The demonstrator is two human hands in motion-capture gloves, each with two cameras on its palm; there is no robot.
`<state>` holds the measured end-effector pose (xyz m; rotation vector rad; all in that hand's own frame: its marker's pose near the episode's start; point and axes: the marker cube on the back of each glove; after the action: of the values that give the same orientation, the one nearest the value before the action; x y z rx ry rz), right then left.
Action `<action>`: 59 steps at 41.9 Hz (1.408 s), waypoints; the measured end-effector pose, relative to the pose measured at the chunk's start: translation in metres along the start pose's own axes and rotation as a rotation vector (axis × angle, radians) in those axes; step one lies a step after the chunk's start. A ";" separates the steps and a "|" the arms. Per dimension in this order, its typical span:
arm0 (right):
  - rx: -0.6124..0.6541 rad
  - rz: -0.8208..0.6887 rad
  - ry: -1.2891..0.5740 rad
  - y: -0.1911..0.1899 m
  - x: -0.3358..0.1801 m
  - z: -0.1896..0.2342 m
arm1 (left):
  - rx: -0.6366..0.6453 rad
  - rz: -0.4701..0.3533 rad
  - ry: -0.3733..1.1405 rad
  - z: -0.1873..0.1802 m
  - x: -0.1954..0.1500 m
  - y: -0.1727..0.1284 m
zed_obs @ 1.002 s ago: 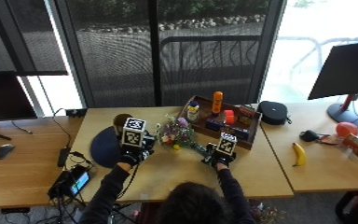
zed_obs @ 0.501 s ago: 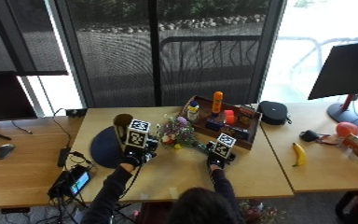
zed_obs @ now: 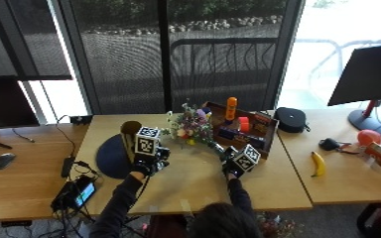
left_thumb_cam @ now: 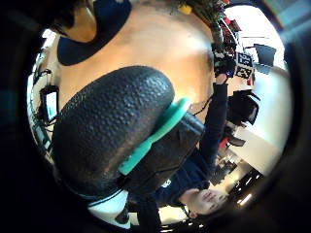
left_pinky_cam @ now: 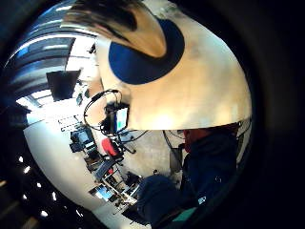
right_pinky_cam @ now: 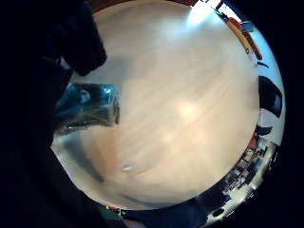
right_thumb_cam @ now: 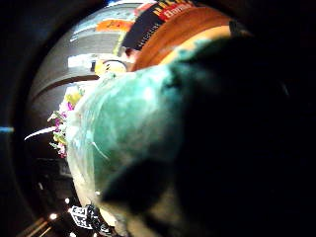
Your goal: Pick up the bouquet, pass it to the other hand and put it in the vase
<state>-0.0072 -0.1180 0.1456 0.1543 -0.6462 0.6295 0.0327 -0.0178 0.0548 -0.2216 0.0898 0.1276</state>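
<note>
Left of the vase [zed_obs: 130, 133], a dark round mat [zed_obs: 110, 157] lies on the tabletop [zed_obs: 190, 183], and the vase stands at the mat's far edge. The left hand [zed_obs: 148, 161] hovers just right of the vase, near its base; its fingers are hidden under the glove, so whether that grip is wide or narrow cannot be told. In the left thumb side palm view a gloved fingertip fills the middle and holds nothing that can be made out.

Right of the vase, the bouquet [zed_obs: 192, 128] rises with its flowers up and tilted toward the vase, its wrapped stem running down and to the right into the right hand [zed_obs: 233, 166]. The right hand's grip is closed round that stem: in the right thumb side palm view the green wrapping [right_thumb_cam: 133, 143] lies against the palm, with small blossoms past it. The stem's lower end is hidden by the hand.

Farther right of the vase, a wooden tray [zed_obs: 243, 128] holds an orange bottle [zed_obs: 230, 108].
</note>
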 end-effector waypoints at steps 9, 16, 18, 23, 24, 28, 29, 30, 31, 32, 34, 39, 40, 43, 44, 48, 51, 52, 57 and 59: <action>0.208 -0.150 -0.211 -0.017 -0.017 -0.031 | -0.080 0.204 0.317 -0.002 0.024 -0.015; 0.158 -0.064 -0.311 0.001 -0.036 -0.051 | -0.001 0.294 0.614 -0.022 0.053 -0.038; 0.127 -0.152 -0.415 0.009 -0.052 -0.057 | 0.038 0.312 0.715 -0.032 0.063 -0.046; 0.135 -0.381 -0.594 0.021 -0.083 -0.067 | 0.073 0.348 0.938 -0.052 0.086 -0.058; 0.110 -0.351 -0.611 0.026 -0.086 -0.067 | 0.074 0.354 0.976 -0.056 0.090 -0.058; 0.016 -0.296 -0.681 0.045 -0.099 -0.067 | 0.070 0.371 1.107 -0.070 0.108 -0.058; -0.008 -0.309 -0.704 0.050 -0.103 -0.066 | 0.065 0.375 1.143 -0.073 0.112 -0.058; -0.016 -0.344 -0.722 0.053 -0.106 -0.066 | 0.060 0.378 1.183 -0.076 0.117 -0.059; -0.009 -0.398 -0.735 0.055 -0.110 -0.064 | 0.054 0.382 1.222 -0.078 0.122 -0.060; 0.002 -0.455 -0.745 0.055 -0.113 -0.063 | 0.048 0.384 1.257 -0.080 0.126 -0.062; -0.016 -0.515 -0.775 0.060 -0.118 -0.061 | 0.034 0.386 1.308 -0.082 0.134 -0.065; -0.084 -0.511 -0.808 0.073 -0.125 -0.056 | 0.008 0.386 1.363 -0.088 0.146 -0.068; -0.089 -0.517 -0.808 0.074 -0.126 -0.054 | 0.006 0.388 1.368 -0.089 0.148 -0.069; -0.103 -0.561 -0.810 0.079 -0.129 -0.048 | 0.006 0.396 1.379 -0.091 0.155 -0.071; -0.106 -0.577 -0.810 0.080 -0.130 -0.045 | 0.008 0.399 1.380 -0.092 0.157 -0.071; -0.187 -0.545 -0.823 0.091 -0.136 -0.037 | 0.009 0.405 1.373 -0.096 0.166 -0.068; -0.191 -0.555 -0.811 0.094 -0.140 -0.029 | 0.015 0.402 1.374 -0.096 0.172 -0.068; -0.177 -0.579 -0.802 0.093 -0.142 -0.027 | 0.019 0.399 1.378 -0.096 0.174 -0.069; -0.142 -0.607 -0.759 0.088 -0.144 -0.012 | 0.038 0.385 1.441 -0.095 0.177 -0.071; -0.122 -0.598 -0.735 0.086 -0.145 -0.007 | 0.041 0.375 1.463 -0.095 0.176 -0.071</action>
<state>-0.1444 -0.1189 0.0471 0.4553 -1.2777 -0.0712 0.2096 -0.0877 -0.0404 -0.2165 1.5932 0.3157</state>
